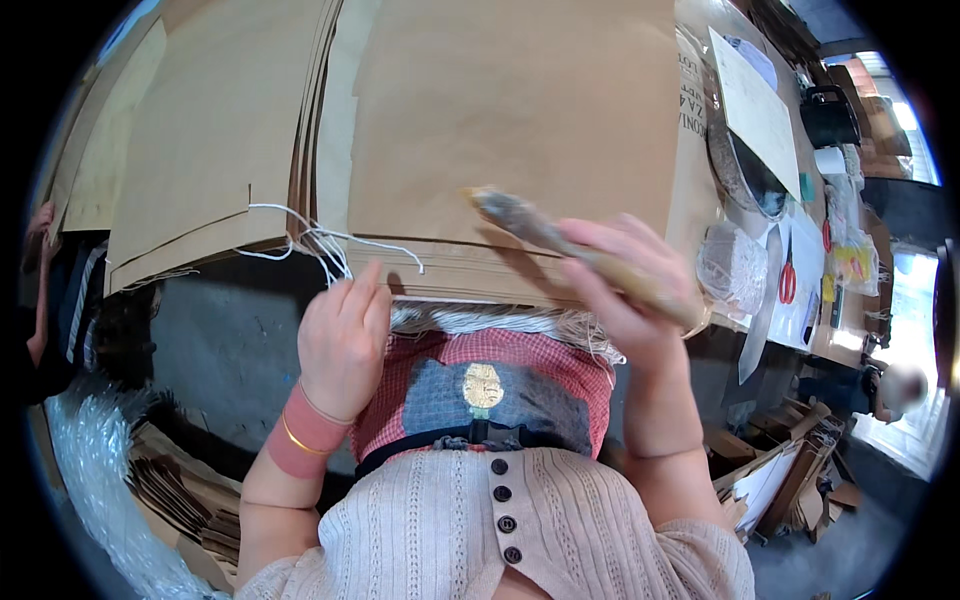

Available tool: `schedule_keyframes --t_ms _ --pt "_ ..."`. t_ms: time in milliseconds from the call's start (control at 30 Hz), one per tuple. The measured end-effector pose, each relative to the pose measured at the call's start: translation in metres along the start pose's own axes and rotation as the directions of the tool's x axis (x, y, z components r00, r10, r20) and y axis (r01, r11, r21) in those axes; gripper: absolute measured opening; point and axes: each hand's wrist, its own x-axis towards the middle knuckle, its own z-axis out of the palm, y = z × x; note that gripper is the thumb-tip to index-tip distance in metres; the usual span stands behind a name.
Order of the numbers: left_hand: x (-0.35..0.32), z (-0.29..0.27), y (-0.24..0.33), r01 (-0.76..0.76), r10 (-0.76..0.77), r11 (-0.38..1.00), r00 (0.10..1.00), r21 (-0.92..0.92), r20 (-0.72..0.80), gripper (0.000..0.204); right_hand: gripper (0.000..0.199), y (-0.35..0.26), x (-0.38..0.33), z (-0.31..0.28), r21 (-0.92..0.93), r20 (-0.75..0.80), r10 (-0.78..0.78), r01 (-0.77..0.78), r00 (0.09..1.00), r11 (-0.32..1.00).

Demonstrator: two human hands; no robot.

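Note:
My right hand (635, 275) is wrapped round the wooden handle of a brush (530, 225), with a dark, worn neck and a yellowish tip. It is held slanting above a large brown paper sheet (520, 110), its tip to the upper left. Beside the loose white cords (325, 245), my left hand (345, 335) is at the front edge of the stacked brown sheets, index finger stretched out and the other fingers bent. Its fingertips are partly hidden. More white cords (470, 319) hang in a bundle below the table's front edge.
Another stack of brown sheets (210, 130) lies at the left. To the right are a round basin (745, 165) under a white board, a ball of white string (732, 265), a long blade (762, 310) and red-handled scissors (788, 280). A person's arm (42, 260) shows at far left.

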Motion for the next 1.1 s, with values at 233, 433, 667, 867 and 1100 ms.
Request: schedule_keyframes --t_ms 233,433,667,867,1100 --pt "0.026 0.024 -0.009 0.038 -0.032 0.999 0.99 -0.038 0.14 0.009 0.019 0.007 0.03 0.04 -0.057 0.134 -0.078 0.086 0.988 0.995" --pt "0.026 0.033 -0.013 0.019 -0.019 1.0 0.992 -0.001 0.126 0.007 0.017 -0.004 0.034 0.039 -0.113 0.125 -0.031 0.045 0.992 0.993" --pt "0.024 0.037 -0.012 0.051 -0.043 0.997 0.988 -0.051 0.15 0.011 0.009 0.013 0.022 0.042 -0.027 0.053 0.221 -0.22 0.974 0.975" --pt "0.026 0.036 -0.012 0.046 -0.038 0.998 0.982 -0.043 0.182 0.008 0.011 0.04 -0.018 -0.02 -0.183 -0.161 0.494 -0.518 0.854 0.836" --pt "0.031 0.033 -0.008 0.048 -0.045 0.999 0.973 -0.007 0.225 0.004 0.024 0.071 -0.03 -0.05 -0.513 -0.244 0.424 -0.487 0.872 0.707"
